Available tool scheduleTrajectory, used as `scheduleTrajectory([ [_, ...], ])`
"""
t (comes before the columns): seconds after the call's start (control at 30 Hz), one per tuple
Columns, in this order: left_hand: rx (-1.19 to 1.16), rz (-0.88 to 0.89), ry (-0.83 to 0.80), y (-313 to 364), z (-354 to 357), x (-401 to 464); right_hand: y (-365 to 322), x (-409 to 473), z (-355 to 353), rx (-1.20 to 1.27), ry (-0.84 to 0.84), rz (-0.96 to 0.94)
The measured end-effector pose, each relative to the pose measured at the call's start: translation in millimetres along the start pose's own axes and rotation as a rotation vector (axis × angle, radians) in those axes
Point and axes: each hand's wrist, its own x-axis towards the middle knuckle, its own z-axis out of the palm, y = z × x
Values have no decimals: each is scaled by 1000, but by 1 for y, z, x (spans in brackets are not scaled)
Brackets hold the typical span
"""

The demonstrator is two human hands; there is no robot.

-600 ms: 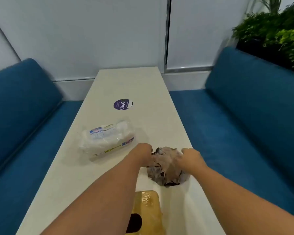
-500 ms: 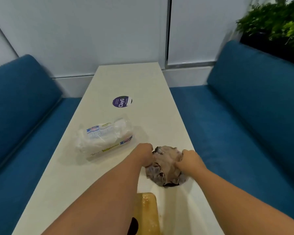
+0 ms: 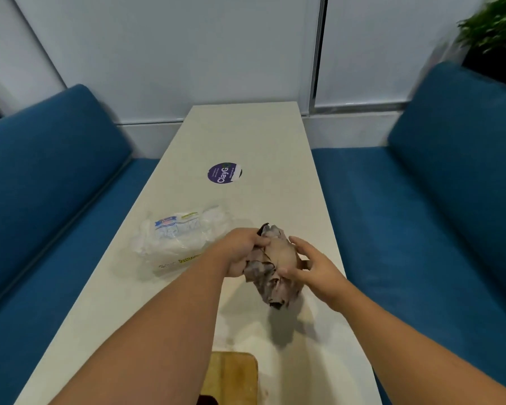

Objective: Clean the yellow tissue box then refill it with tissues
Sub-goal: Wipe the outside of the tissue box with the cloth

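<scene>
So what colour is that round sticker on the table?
The round sticker is purple with white lettering, seen in the head view.

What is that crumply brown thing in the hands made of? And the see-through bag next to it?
The crumply thing looks like soft cloth, a mottled brown-grey rag: it folds and droops limply between the left hand and right hand. The bag looks like thin clear plastic film, shiny and wrinkled, with white tissues seemingly showing through.

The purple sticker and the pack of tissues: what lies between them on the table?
Nothing; the head view shows bare table between purple sticker and tissue pack.
</scene>
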Motion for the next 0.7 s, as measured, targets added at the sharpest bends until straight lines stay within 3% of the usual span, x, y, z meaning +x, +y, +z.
scheduleTrajectory([
  [0.13, -86, 211, 7, 10, -23, -43, -39, -9, 34, -205, 69, -69],
  [0.23, 15, 409, 306, 3, -45, -92, -72, -27, 68, -75, 114, -56],
  [0.3, 102, 458, 476, -10, -60, -129, -94, -38, 99, 113, 33, 7],
  [0.43, -182, 372, 211, -45, -77, -192, -124, -65, 171, 191, -130, 0],
  [0.5, -367, 398, 228, -56, -86, -216, -124, -75, 203, 53, -74, -73],
  [0.6, -410, 439, 345, -71, -100, -241, -115, -90, 234, -254, 17, -182],
  [0.7, -415, 404, 374, -90, -113, -255, -107, -99, 247, -435, -118, -181],
])
